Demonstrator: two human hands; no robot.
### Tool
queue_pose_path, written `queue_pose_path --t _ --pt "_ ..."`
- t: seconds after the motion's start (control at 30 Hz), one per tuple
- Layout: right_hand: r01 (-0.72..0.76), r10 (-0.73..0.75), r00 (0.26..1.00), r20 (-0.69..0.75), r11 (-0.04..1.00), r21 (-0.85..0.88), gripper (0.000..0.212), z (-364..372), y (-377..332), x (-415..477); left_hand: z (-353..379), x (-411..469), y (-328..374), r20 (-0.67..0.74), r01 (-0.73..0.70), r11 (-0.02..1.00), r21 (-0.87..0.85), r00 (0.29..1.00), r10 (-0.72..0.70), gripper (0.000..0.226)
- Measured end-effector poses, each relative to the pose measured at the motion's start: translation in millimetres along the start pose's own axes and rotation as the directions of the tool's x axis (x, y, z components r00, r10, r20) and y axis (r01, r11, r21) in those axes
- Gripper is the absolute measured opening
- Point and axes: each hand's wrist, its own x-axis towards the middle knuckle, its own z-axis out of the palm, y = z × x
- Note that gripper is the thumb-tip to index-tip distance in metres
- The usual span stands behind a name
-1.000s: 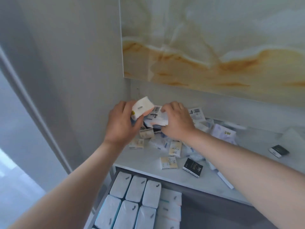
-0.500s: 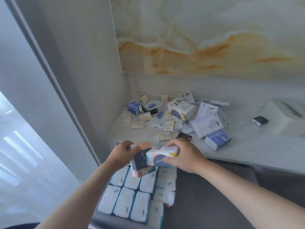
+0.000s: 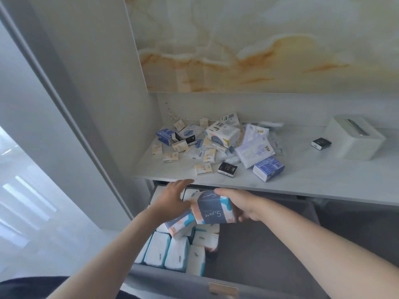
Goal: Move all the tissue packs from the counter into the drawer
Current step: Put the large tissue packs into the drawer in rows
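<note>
My right hand (image 3: pixel 245 205) grips a white tissue pack with a dark band (image 3: pixel 212 209) and holds it over the left part of the open grey drawer (image 3: pixel 261 244). A second, similar pack (image 3: pixel 180 225) lies tilted on the rows of white packs (image 3: pixel 168 251) standing in the drawer. Just above this second pack is my left hand (image 3: pixel 172 198), fingers straight and pointing at the counter edge; whether it touches the pack is unclear. Several loose tissue packs (image 3: pixel 222 134) lie heaped on the counter (image 3: pixel 313 180), with a blue one (image 3: pixel 268 168) and a small black one (image 3: pixel 227 168) near the front.
A white tissue box (image 3: pixel 354 140) stands at the counter's right, a small black pack (image 3: pixel 321 143) next to it. A wall and a grey frame (image 3: pixel 71 104) close the left side. The drawer front (image 3: pixel 222 285) is nearest me.
Both hands came down from the counter pile to the drawer, each with a pack. My left hand has opened and its pack now lies on the rows below.
</note>
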Motion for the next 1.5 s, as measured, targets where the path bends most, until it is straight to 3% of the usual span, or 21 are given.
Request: queue_pose_path --t 0.07,0.13,0.23,0.33,0.43,0.5,0.53,0.63,0.7,0.87,0.97,1.07,1.2,1.37,1.43,1.5 --pt "0.023 -0.023 1.0 0.017 1.0 -0.009 0.054 -1 -2 -2 2 -2 28 0.161 -0.11 0.993 -0.052 0.98 0.117 0.08" --pt "0.077 -0.077 0.997 0.022 0.997 0.022 0.074 0 -2 -3 9 -5 42 0.204 -0.151 0.987 -0.051 0.966 0.158 0.073" --pt "0.132 -0.131 0.991 -0.024 0.991 0.035 0.06 -3 0 -9 16 -5 47 0.043 -0.117 0.993 -0.01 0.992 0.118 0.046" --pt "0.06 -0.062 0.997 0.038 0.997 0.043 0.049 -10 8 -11 25 -5 45 -0.009 -0.067 0.996 -0.055 0.998 0.067 0.055" --pt "0.064 -0.059 0.995 0.074 0.996 -0.067 0.03 -10 17 -17 36 -10 43 0.287 -0.054 0.987 -0.153 0.953 0.097 0.08" --pt "0.136 -0.118 0.99 0.075 0.939 -0.316 0.018 -8 23 -22 43 -13 40 0.474 -0.088 0.993 -0.082 0.873 0.117 0.076" --pt "0.155 -0.132 0.988 0.081 0.885 -0.439 0.023 -6 26 -24 46 -13 39 0.507 -0.142 0.99 0.018 0.854 0.113 0.068" --pt "0.147 -0.063 0.987 0.149 0.738 -0.659 0.07 1 34 -25 59 -13 29 0.42 -0.356 0.842 0.405 0.891 0.175 0.049" --pt "0.164 -0.03 0.979 0.2 0.697 -0.698 0.088 6 38 -25 73 -13 20 0.423 -0.449 0.717 0.533 0.875 0.234 0.053" --pt "0.174 0.024 0.958 0.285 0.743 -0.647 0.096 22 51 -19 105 -10 -2 0.569 -0.572 0.358 0.738 0.813 0.125 0.077" --pt "0.166 0.025 0.954 0.299 0.786 -0.595 0.1 33 57 -11 111 -6 -11 0.569 -0.578 0.283 0.765 0.813 0.124 0.085" --pt "0.155 0.021 0.951 0.309 0.832 -0.533 0.099 46 61 -4 110 -6 -15 0.541 -0.561 0.293 0.774 0.827 0.152 0.08" --pt "0.077 0.065 0.949 0.308 0.902 -0.425 0.096 69 74 6 106 -2 -18 0.505 -0.543 0.402 0.737 0.838 0.207 0.059" --pt "-0.001 0.106 0.971 0.213 0.898 -0.441 0.068 81 85 21 94 0 -18 0.454 -0.503 0.582 0.639 0.858 0.242 0.041" --pt "-0.003 0.082 0.983 0.164 0.902 -0.433 0.061 82 93 26 95 -4 -17 0.45 -0.506 0.611 0.609 0.854 0.259 0.043" --pt "0.004 0.051 0.991 0.126 0.914 -0.406 0.055 89 102 29 101 -7 -17 0.448 -0.513 0.597 0.616 0.852 0.269 0.061"
